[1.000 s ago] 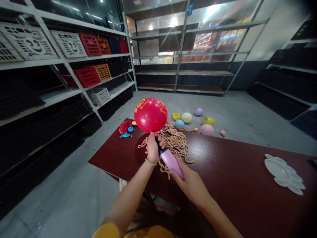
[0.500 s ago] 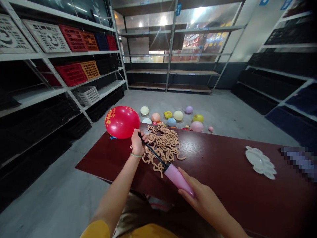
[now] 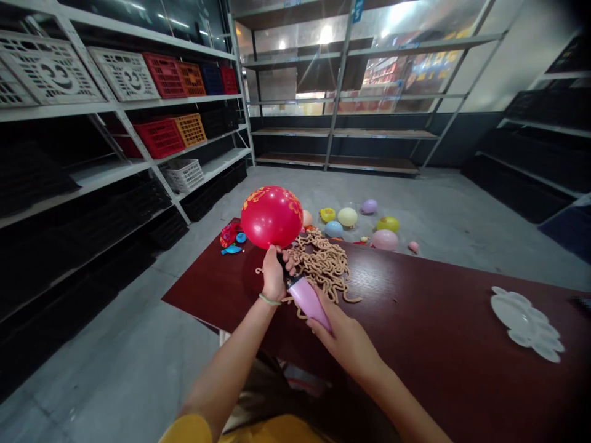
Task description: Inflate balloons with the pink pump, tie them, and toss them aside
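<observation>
Right hand [image 3: 344, 338] drove pump [image 3: 307, 299] in (balloon [image 3: 271, 216] perhaps fuller).

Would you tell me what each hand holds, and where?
Left hand pinches red balloon at its neck; right hand grips pink pump by its barrel.

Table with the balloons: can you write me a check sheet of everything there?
Surface: dark red table.
Job's things: red balloon with gold print, blown up, on the tip of a pink pump.
Clutter: heap of tan stringy pieces; flat balloons at the far corner; white flower-shaped tray at the right.
Hands: left hand pinches the balloon's neck with its fingers; right hand grips the pump.
Cables: nothing seen.
Surroundings: floor balloons beyond the table; shelves with baskets at the left.
</observation>
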